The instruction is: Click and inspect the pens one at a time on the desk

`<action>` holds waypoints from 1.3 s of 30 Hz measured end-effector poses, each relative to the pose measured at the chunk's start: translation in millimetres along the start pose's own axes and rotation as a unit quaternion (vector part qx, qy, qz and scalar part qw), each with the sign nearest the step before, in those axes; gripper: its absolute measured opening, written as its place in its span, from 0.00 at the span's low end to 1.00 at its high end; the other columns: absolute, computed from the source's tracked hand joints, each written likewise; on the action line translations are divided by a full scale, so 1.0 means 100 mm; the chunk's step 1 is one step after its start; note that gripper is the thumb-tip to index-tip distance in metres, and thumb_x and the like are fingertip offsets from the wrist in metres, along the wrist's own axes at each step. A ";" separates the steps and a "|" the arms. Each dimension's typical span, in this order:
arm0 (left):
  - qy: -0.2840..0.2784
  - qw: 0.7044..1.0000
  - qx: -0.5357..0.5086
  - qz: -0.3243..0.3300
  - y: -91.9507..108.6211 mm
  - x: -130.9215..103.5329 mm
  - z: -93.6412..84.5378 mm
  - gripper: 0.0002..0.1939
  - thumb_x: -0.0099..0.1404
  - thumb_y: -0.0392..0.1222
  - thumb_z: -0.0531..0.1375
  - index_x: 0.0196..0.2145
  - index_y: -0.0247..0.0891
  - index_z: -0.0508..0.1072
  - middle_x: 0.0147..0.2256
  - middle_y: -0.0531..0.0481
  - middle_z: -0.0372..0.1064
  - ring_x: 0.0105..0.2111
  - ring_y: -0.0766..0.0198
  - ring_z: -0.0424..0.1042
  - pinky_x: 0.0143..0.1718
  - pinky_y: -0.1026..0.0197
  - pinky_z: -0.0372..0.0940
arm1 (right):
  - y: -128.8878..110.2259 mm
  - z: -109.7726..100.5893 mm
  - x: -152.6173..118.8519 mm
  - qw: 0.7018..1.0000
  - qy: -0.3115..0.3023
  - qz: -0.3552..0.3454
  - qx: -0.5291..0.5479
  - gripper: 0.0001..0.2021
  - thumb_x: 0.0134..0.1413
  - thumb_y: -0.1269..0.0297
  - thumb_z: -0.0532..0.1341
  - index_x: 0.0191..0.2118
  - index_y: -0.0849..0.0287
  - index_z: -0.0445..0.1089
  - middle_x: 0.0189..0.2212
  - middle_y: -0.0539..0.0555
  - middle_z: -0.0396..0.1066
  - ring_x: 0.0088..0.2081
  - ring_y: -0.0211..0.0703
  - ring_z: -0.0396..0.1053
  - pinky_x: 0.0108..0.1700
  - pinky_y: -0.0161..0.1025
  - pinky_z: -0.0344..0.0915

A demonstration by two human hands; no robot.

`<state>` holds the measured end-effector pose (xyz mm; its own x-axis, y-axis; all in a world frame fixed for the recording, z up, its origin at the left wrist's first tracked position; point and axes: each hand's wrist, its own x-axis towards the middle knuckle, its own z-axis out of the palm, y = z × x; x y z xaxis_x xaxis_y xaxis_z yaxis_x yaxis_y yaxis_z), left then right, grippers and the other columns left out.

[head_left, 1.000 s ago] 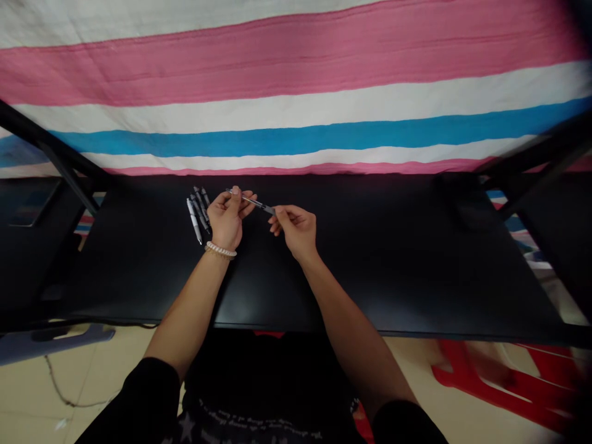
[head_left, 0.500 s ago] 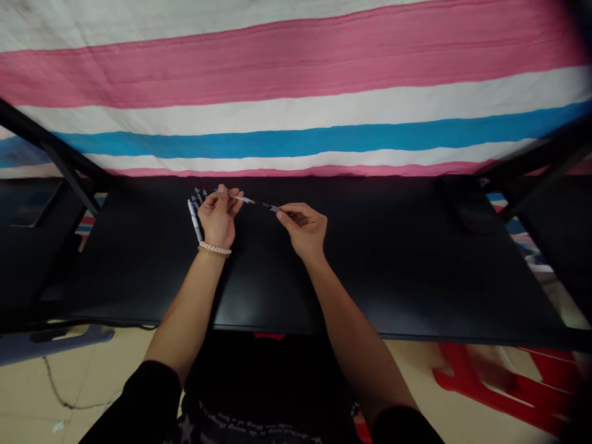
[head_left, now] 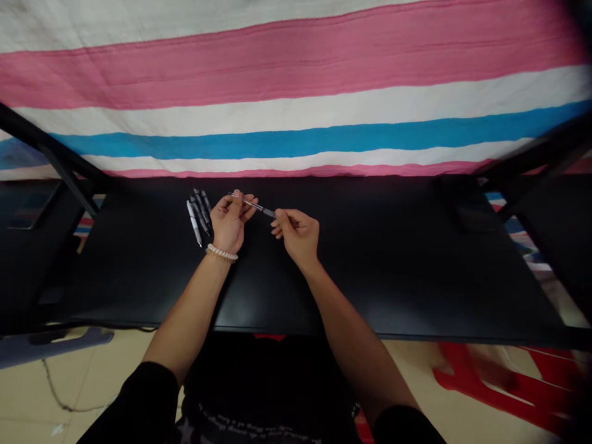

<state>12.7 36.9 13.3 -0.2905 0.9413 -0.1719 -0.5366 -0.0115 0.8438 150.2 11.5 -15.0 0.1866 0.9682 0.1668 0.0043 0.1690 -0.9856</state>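
A slim pen (head_left: 259,208) with a clear barrel and a dark grey end slants between my two hands above the black table. My left hand (head_left: 230,219), palm turned up, pinches its far left end between thumb and fingers. At the lower right end, the thumb and forefinger of my right hand (head_left: 300,235) close on the grey part, covering its tip. Just left of my left wrist lie a white pen (head_left: 194,223) and several dark pens (head_left: 201,213), side by side on the table.
The black table (head_left: 398,265) spans the view, with a striped cloth (head_left: 296,142) hanging along its back edge. Black frame bars (head_left: 69,179) rise at both sides. A red plastic stool (head_left: 490,382) stands on the floor at the right.
The pen's grey part has come closer to the clear barrel, and the dark length between them no longer shows. My left hand has shifted right, uncovering more of the pens; my right hand moved slightly left.
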 end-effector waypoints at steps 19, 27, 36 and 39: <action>0.013 1.000 -0.004 0.015 0.08 0.02 -0.01 0.13 0.64 0.45 0.68 0.28 0.38 0.70 0.32 0.48 0.78 0.33 0.65 0.79 0.37 0.62 0.71 | -0.04 -0.04 -0.02 0.996 -0.075 0.017 -0.032 0.21 0.56 0.42 0.65 0.37 0.58 0.78 0.24 0.50 0.75 0.20 0.35 0.71 0.20 0.32 0.69; -0.026 1.000 -0.013 -0.011 0.10 -0.01 -0.02 0.10 0.65 0.47 0.67 0.32 0.40 0.72 0.34 0.49 0.76 0.35 0.63 0.78 0.41 0.59 0.71 | -0.06 -0.06 -0.03 0.992 -0.110 0.036 -0.049 0.24 0.60 0.40 0.59 0.30 0.58 0.75 0.19 0.49 0.72 0.15 0.33 0.66 0.17 0.31 0.61; -0.033 0.984 -0.142 -0.098 0.40 0.05 -0.13 0.23 0.72 0.58 0.53 0.25 0.40 0.65 0.16 0.59 0.45 0.13 0.71 0.46 0.14 0.66 0.48 | -0.05 -0.07 -0.02 0.994 -0.095 -0.012 -0.055 0.24 0.64 0.41 0.56 0.33 0.58 0.75 0.22 0.49 0.73 0.20 0.34 0.68 0.25 0.33 0.65; -0.039 0.981 -0.164 -0.100 0.49 0.04 -0.17 0.23 0.74 0.52 0.47 0.25 0.40 0.66 0.15 0.60 0.39 0.13 0.71 0.39 0.13 0.65 0.41 | -0.05 -0.06 -0.02 0.992 -0.102 -0.011 -0.074 0.25 0.65 0.40 0.55 0.33 0.57 0.74 0.21 0.49 0.72 0.20 0.34 0.68 0.25 0.34 0.64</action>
<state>-28.7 34.5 45.1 -0.0995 0.9584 -0.2676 -0.8058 0.0801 0.5867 155.5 7.3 -10.7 -0.0173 0.9843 0.1757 0.1523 0.1762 -0.9725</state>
